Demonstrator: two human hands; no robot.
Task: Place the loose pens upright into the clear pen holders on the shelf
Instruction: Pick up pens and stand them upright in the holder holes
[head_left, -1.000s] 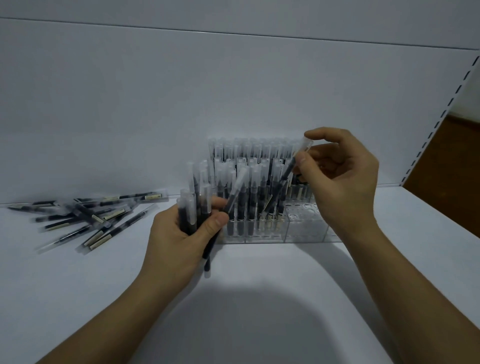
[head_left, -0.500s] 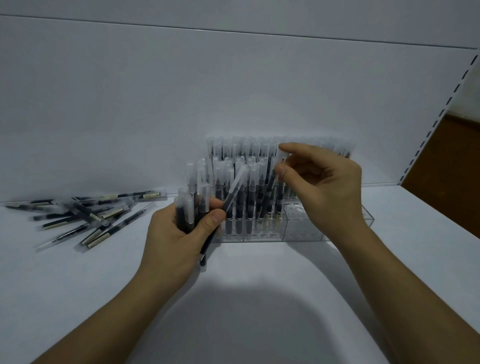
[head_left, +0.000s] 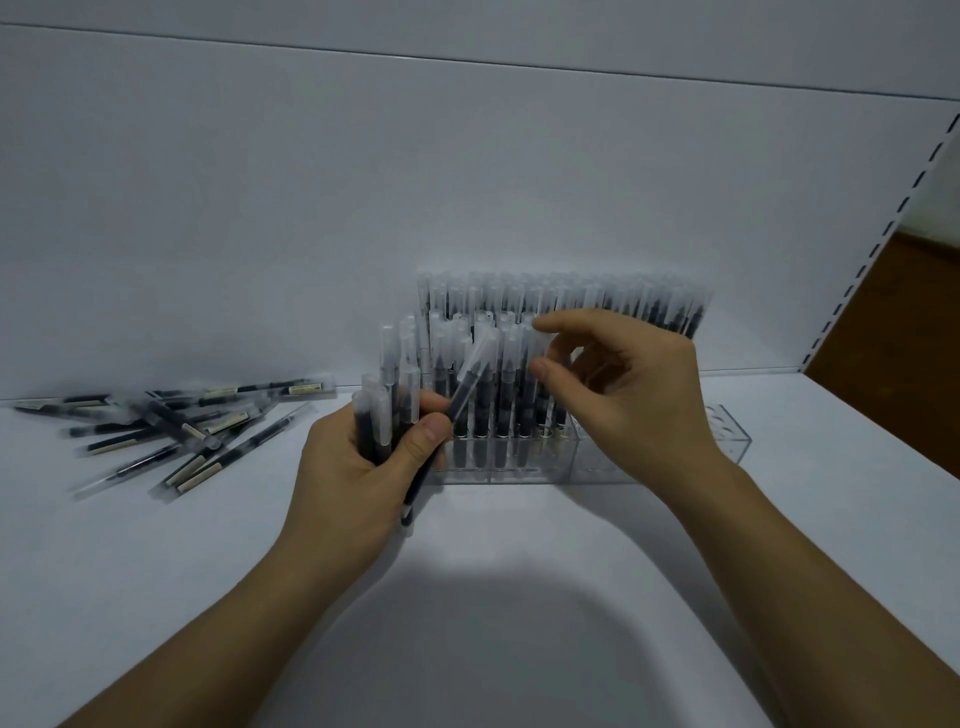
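My left hand (head_left: 353, 467) grips a bundle of black pens with clear caps (head_left: 387, 410), held upright in front of the holders. One pen in the bundle (head_left: 470, 379) slants to the right past my thumb. My right hand (head_left: 639, 395) hovers just right of that slanted pen, thumb and forefinger apart, holding nothing. Behind both hands stand the clear pen holders (head_left: 727, 436), with several pens upright in them (head_left: 498, 410) and a taller row at the back (head_left: 571, 296). The right end of the front holder shows bare holes. A heap of loose pens (head_left: 182, 431) lies on the shelf at the left.
The white shelf board (head_left: 519, 597) runs from the back panel to me. A slotted shelf upright (head_left: 883, 234) borders the right side, with brown floor beyond it.
One second ago my right hand pinched a pen above the holder. It lowered the pen among the standing ones and let go, and now hovers with nothing in it nearer my left hand.
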